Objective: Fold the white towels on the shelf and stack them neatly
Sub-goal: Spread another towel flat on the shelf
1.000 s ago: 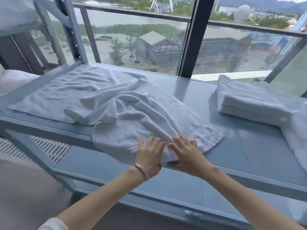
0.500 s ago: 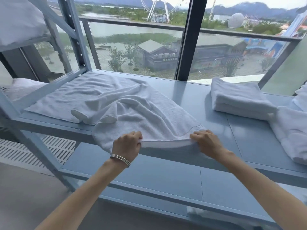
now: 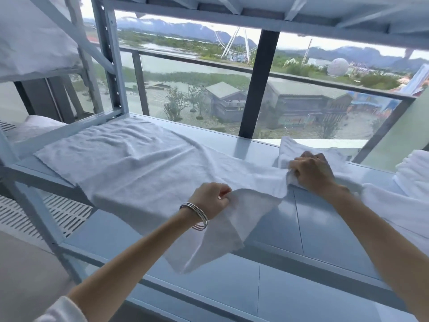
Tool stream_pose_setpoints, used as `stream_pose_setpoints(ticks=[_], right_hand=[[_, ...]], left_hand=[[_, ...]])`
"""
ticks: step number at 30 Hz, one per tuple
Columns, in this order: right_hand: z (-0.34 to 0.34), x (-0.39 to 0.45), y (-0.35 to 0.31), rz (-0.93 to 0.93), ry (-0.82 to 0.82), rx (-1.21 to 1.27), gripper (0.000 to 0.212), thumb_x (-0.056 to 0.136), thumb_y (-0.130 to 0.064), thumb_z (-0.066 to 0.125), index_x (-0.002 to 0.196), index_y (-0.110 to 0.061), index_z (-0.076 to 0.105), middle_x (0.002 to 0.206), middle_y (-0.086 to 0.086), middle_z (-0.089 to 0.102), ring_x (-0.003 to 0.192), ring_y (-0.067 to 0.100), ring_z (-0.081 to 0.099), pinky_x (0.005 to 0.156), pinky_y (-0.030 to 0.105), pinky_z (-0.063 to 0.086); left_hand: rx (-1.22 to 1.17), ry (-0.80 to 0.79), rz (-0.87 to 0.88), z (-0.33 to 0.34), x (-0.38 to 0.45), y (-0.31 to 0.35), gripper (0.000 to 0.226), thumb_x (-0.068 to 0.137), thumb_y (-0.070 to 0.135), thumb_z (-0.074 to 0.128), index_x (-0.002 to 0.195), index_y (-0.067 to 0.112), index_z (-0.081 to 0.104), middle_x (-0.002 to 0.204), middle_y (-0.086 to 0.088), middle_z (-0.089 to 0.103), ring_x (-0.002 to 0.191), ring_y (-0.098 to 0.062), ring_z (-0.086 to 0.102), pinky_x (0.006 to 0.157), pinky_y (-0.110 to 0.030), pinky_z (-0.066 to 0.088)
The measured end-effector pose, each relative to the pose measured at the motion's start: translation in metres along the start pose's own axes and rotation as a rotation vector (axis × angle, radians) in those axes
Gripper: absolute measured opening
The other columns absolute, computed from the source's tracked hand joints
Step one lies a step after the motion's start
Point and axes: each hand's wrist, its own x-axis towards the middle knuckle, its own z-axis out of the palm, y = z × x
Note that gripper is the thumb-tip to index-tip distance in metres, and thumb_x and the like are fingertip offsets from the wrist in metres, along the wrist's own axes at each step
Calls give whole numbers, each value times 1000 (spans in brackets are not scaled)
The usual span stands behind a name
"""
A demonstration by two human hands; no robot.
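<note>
Gripping the white towel (image 3: 148, 168) with both hands, we are holding it spread across the grey shelf (image 3: 325, 219). Our left hand (image 3: 210, 199), at six o'clock with bangles (image 3: 197, 214) on its wrist, is pinching the near edge, where a corner is hanging over the shelf's front. Our right hand (image 3: 312, 170), at three o'clock, is clenching a bunched part of the same towel. A folded towel (image 3: 292, 147) is lying just behind that hand; more towels (image 3: 413, 180) are sitting further toward three o'clock.
</note>
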Motion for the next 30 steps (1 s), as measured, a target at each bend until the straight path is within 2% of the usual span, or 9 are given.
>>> stream_pose_setpoints(ticks=[3, 6, 8, 11, 14, 18, 24, 26, 30], right_hand=[[9, 18, -12, -9, -35, 143, 16, 79, 3, 53, 69, -7, 61, 73, 7, 64, 86, 26, 55, 65, 34, 44], [16, 48, -26, 21, 10, 277, 18, 75, 11, 48, 66, -2, 56, 68, 16, 60, 75, 31, 56, 58, 29, 36], [14, 68, -41, 18, 55, 336, 21, 72, 14, 45, 62, -3, 52, 63, 15, 54, 67, 32, 52, 57, 32, 39], [5, 105, -79, -20, 142, 412, 22, 71, 6, 40, 61, -14, 43, 59, 7, 43, 60, 27, 42, 58, 36, 40], [2, 145, -125, -12, 193, 426, 17, 73, 3, 42, 60, -4, 50, 59, 9, 44, 59, 26, 40, 59, 29, 32], [9, 192, -187, 20, 245, 405, 13, 77, 8, 47, 72, 9, 59, 66, 20, 57, 63, 28, 47, 67, 27, 32], [19, 253, -263, 80, 235, 377, 15, 82, 5, 45, 78, 10, 59, 70, 22, 54, 66, 25, 42, 61, 30, 33], [23, 274, -280, 84, 210, 361, 15, 82, 4, 46, 79, 10, 59, 73, 24, 56, 67, 30, 48, 61, 30, 33], [29, 315, -312, 46, 183, 319, 14, 81, 2, 46, 81, 8, 59, 78, 27, 59, 78, 39, 56, 61, 31, 33]], left_hand=[[125, 61, -66, -7, 12, -13, 18, 84, 11, 52, 92, 16, 67, 92, -8, 68, 93, -29, 59, 77, -31, 43], [207, 125, -158, -27, 14, -37, 25, 86, 12, 49, 103, 22, 65, 102, -8, 67, 100, -32, 58, 81, -34, 45], [218, 173, -178, -45, 14, -50, 26, 88, 14, 49, 106, 24, 64, 105, -7, 67, 102, -31, 58, 83, -34, 45], [149, 253, -174, -81, 15, -70, 21, 90, 14, 51, 103, 21, 66, 99, -7, 68, 98, -29, 60, 80, -32, 44], [65, 284, -164, -120, 14, -98, 16, 92, 14, 51, 99, 17, 65, 87, -8, 65, 90, -28, 60, 75, -30, 43], [0, 249, -100, -169, 8, -149, 11, 92, 10, 52, 89, 14, 63, 78, -4, 59, 82, -26, 58, 72, -30, 42], [-127, 224, -94, -238, 10, -222, 15, 92, 13, 54, 77, 14, 59, 72, -3, 56, 72, -16, 48, 64, -24, 38], [-176, 218, -99, -254, 12, -244, 18, 86, 22, 55, 85, 7, 65, 80, -8, 62, 76, -15, 51, 71, -30, 42], [-280, 115, -143, -275, 17, -288, 13, 84, 7, 63, 95, 1, 67, 87, -6, 62, 82, -14, 55, 75, -24, 45]])
